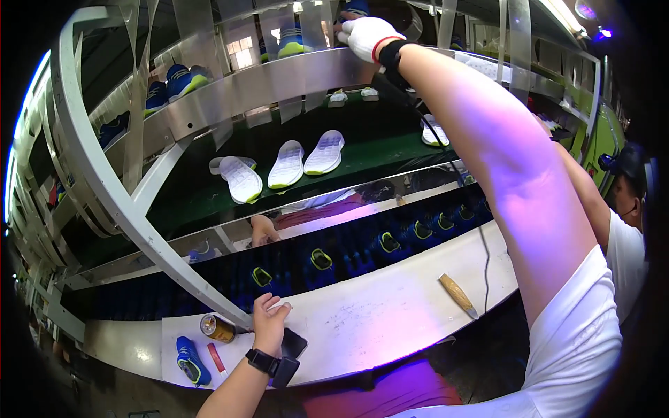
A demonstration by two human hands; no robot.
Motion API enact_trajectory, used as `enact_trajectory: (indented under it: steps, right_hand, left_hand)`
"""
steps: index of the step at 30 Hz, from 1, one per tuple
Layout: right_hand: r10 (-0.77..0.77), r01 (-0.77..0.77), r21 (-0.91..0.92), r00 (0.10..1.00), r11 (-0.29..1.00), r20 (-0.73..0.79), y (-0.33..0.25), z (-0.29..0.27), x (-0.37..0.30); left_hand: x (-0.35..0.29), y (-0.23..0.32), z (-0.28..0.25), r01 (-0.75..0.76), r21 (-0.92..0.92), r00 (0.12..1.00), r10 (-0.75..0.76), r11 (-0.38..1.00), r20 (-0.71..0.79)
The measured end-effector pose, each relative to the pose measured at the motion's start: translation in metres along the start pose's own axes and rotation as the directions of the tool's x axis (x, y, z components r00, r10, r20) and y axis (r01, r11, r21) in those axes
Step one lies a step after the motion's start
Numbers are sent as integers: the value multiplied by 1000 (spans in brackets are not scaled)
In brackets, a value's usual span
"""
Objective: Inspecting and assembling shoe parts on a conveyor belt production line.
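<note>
My right hand [369,38], in a white glove with a red cuff, reaches up to the top rack. Its fingers close on a blue shoe [356,8], which is partly cut off by the picture's upper rim. Low in the view, my bare left hand [269,322] hovers over the white bench [362,324], thumb and fingers apart, with nothing in it. A black strapped device circles that wrist. Next to the hand are the foot of a pale metal post [188,275] and a dark phone-like slab [294,343].
On the green belt [390,139] lie several white soles [286,164]. Blue shoes with lime collars [321,259] line the lower dark conveyor. The bench holds a can [217,328], a blue shoe [192,361], a red stick-like tool [217,359] and a wooden-handled knife [457,295]. Another person [627,209] is at right.
</note>
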State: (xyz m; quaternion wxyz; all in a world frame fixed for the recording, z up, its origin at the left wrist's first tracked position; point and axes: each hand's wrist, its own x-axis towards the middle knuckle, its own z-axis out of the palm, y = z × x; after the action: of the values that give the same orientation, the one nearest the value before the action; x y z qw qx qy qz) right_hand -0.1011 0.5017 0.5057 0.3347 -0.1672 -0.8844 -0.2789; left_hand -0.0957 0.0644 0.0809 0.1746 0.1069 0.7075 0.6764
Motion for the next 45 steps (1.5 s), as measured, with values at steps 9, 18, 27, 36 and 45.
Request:
enact_trajectory:
  steps: [9,18,27,36,45]
  right_hand:
    - [411,-347,227,826,910,-385,-1,28,-23]
    - [-551,164,785,795,597,253,-300,8,-48]
    - [-381,136,544,848,828,368,-210,15,-60]
    - [-394,119,518,795,847,462,-121,11,-118]
    - [-466,224,574,827,787,316,-118,49,-144]
  left_hand:
    - [150,-30,-3,208,190,879,-98,960,-468]
    - [310,-159,-75,85,990,982,-175,113,-64]
    - [241,-120,-30,-38,541,979,-77,840,189]
    - [-67,13,91,649,-293,702,-403,702,587]
    - [-119,12,75,-257,665,930,-8,702,367]
